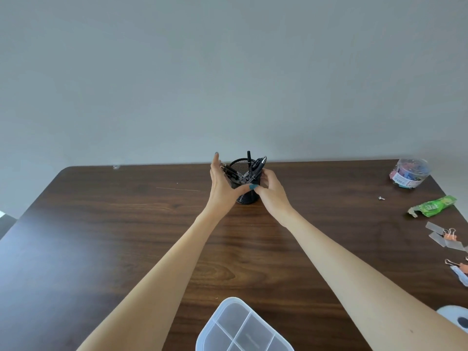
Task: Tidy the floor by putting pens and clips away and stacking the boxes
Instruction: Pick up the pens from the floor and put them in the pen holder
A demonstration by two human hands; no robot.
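A black mesh pen holder (247,197) stands upright near the far edge of the dark wooden surface (126,236). Several black pens (249,164) stick out of its top. My left hand (222,184) holds a bundle of black pens at the holder's left rim, thumb against the holder's front. My right hand (269,190) grips the holder's right side. Orange binder clips (450,235) lie loose at the right edge. A clear round tub of coloured clips (410,173) stands at the far right. A clear divided plastic box (243,328) sits at the near edge.
A green wrapper (433,205) lies right of centre, with a small metal bit (379,198) beside it. Clear plastic tags (438,236) lie among the clips. A white object (455,315) shows at the bottom right. A grey wall rises behind the surface.
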